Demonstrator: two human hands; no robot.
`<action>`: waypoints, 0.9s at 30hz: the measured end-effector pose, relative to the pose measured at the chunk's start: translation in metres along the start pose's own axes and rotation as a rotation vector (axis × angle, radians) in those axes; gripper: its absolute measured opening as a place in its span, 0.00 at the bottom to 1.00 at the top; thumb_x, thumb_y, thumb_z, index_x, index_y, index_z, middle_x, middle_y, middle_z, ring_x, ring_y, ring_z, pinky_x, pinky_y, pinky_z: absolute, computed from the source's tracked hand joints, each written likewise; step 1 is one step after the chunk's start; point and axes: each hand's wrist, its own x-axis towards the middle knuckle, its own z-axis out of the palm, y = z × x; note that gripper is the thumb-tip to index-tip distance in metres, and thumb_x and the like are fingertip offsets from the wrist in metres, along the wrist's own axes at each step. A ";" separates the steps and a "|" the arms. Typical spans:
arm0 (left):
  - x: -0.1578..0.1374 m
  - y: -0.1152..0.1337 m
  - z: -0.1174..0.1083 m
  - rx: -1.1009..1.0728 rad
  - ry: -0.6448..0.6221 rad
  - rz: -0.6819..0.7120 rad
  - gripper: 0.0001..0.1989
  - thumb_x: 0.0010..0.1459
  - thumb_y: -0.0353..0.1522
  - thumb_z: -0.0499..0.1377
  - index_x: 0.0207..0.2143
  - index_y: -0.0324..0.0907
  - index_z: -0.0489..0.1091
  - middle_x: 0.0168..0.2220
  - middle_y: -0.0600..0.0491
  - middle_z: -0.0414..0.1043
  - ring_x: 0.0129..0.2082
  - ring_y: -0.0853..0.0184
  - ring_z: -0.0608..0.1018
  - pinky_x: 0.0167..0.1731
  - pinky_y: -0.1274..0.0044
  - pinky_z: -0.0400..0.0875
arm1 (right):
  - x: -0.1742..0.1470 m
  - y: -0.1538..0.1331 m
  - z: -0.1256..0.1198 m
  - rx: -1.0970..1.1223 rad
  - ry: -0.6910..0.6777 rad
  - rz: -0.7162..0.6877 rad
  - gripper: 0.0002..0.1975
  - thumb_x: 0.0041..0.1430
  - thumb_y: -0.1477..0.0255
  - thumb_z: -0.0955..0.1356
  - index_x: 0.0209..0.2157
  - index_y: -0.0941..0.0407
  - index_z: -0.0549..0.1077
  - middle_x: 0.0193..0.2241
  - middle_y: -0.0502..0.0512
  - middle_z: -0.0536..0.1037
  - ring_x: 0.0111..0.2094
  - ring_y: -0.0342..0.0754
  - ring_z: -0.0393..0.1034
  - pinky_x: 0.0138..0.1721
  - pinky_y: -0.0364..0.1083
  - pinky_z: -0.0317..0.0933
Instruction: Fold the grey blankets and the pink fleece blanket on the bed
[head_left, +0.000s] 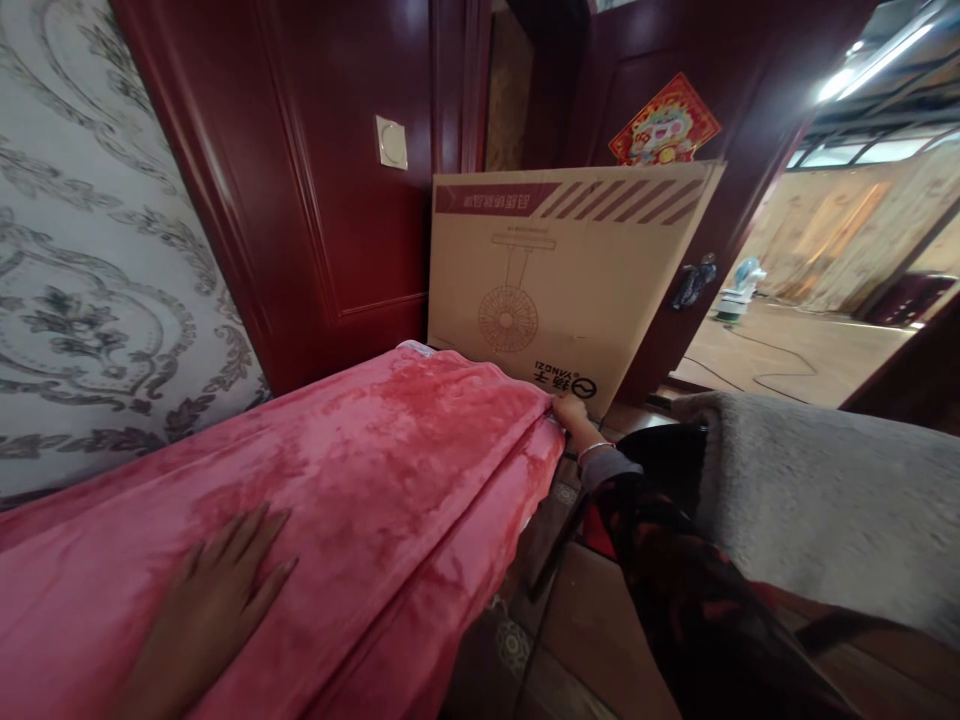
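Observation:
A pink plush blanket (pixel 375 450) lies over a long, raised surface, with a fold running along its right side. My left hand (pixel 225 580) rests flat on it at the lower left, fingers spread. At the blanket's far right corner, my right hand (pixel 573 412) has its fingers closed on the edge. A bracelet circles that wrist, below a dark patterned sleeve. A bit of white fabric shows at the blanket's far edge. What lies beneath the blanket is hidden.
A large cardboard box (pixel 577 290) printed with a fan stands upright beyond the blanket, against dark red doors. A grey fleecy cover (pixel 832 510) lies at the right. Patterned wallpaper (pixel 97 260) borders the left. Through the doorway, a small fan (pixel 742 285) and cables are on the floor.

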 end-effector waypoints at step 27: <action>-0.002 -0.003 0.004 0.002 0.032 0.009 0.36 0.60 0.49 0.42 0.63 0.39 0.65 0.66 0.43 0.61 0.66 0.48 0.63 0.63 0.52 0.56 | -0.041 -0.017 0.031 -0.323 -0.092 -0.577 0.23 0.68 0.68 0.62 0.63 0.55 0.67 0.64 0.62 0.63 0.66 0.59 0.52 0.64 0.66 0.45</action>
